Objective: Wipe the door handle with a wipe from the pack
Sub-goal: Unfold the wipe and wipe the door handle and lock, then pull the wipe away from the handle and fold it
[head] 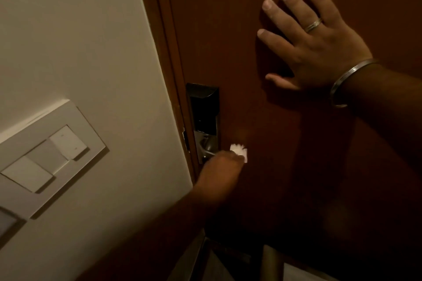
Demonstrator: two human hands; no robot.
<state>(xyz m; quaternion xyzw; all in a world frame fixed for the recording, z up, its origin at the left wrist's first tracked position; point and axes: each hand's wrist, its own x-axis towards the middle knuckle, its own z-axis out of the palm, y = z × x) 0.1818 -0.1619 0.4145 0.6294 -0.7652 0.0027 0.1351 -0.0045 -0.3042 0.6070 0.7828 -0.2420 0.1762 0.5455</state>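
Note:
A dark brown door fills the right side of the head view. Its metal lock plate sits by the door's left edge, with the silver handle at its lower end. My left hand is closed on a crumpled white wipe and covers most of the handle's lever. My right hand presses flat on the door above and to the right, fingers spread, with a ring and a metal bangle on it. The wipe pack is not in view.
A cream wall stands left of the door frame. A grey switch panel with several rocker switches is mounted low on that wall. Dim floor shows at the bottom edge.

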